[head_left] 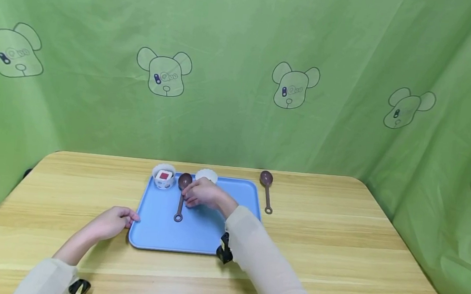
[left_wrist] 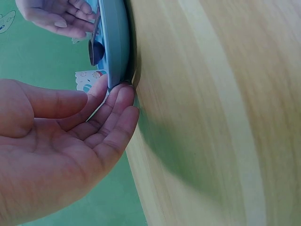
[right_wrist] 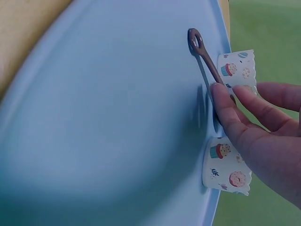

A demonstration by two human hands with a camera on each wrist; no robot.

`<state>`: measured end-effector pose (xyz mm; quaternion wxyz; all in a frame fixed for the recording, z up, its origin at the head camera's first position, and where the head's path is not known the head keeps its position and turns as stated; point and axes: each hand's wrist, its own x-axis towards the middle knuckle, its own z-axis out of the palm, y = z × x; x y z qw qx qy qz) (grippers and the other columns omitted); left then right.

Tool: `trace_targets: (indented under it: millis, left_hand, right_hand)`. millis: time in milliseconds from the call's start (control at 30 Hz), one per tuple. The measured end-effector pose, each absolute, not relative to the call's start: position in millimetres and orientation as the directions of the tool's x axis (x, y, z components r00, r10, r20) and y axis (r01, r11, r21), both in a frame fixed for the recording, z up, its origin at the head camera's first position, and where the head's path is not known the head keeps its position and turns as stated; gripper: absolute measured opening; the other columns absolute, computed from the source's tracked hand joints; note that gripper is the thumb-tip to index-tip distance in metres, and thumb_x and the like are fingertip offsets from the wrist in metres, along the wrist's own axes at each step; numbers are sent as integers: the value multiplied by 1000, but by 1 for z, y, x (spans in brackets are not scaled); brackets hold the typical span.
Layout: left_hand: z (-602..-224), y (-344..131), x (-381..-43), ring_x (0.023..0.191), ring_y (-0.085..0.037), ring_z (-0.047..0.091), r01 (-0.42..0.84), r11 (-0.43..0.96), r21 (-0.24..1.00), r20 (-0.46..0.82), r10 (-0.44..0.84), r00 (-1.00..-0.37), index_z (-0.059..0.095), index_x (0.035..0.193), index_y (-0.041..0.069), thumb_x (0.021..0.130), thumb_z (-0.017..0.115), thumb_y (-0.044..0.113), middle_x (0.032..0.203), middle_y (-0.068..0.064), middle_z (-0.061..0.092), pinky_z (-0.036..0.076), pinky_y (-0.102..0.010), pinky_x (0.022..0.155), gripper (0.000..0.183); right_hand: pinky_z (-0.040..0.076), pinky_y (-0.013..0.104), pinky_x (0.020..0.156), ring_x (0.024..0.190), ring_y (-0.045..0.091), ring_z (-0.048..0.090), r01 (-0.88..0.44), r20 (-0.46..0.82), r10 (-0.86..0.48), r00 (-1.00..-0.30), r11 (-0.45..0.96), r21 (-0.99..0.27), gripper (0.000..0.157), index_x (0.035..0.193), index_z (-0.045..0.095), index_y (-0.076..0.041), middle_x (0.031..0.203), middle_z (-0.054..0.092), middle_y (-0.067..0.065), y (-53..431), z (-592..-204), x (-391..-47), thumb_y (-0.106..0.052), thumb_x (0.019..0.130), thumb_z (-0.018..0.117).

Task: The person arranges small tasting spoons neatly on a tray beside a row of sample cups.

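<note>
Though right grip unclear, 2 hands (head_left: 111, 222) (head_left: 203, 194), left loose against 1 tray (head_left: 157, 234); 2 spoons (head_left: 185, 180) (head_left: 268, 197), 2 cups (head_left: 163, 184) (head_left: 207, 175)

In the head view I find the right grip (head_left: 205, 193) hiding the lower part of a white cup (head_left: 207, 174) and the right sleeve (head_left: 266, 265), cut off below, covering the near right corner of the tray (head_left: 202, 232); the right wrist view loses the bowl of the brown spoon (right_wrist: 210, 66) behind fingers (right_wrist: 230, 113); lettering (head_left: 168, 76) on the curtain (head_left: 228, 132) is too small to read
</note>
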<state>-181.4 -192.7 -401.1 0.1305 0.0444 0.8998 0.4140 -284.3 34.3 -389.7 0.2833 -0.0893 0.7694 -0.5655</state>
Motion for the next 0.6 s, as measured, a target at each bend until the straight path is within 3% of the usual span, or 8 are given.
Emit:
trace_targets:
  millis: [267,600]
  left_hand:
    - [-402,-193,-182,83,-23,54,-24,656,754,-196,191,-962,59,98,-11,87,35,-6,90,-15,58,44,-38,75,27]
    - [-401,-194,-182,84,-24,54,-24,656,754,-199,193,-961,59,98,-11,87,35,-6,91,-16,58,44,-39,75,27]
  right_hand:
    - [48,40,81,93,42,56,158,-331,-497,-802,358,-920,27,111,53,18,107,55,32,44,-376,-284,8,87,45]
    - [47,41,84,94,40,57,147,-332,-508,-795,369,-918,30,116,47,18,109,53,34,66,-363,-289,3,91,44]
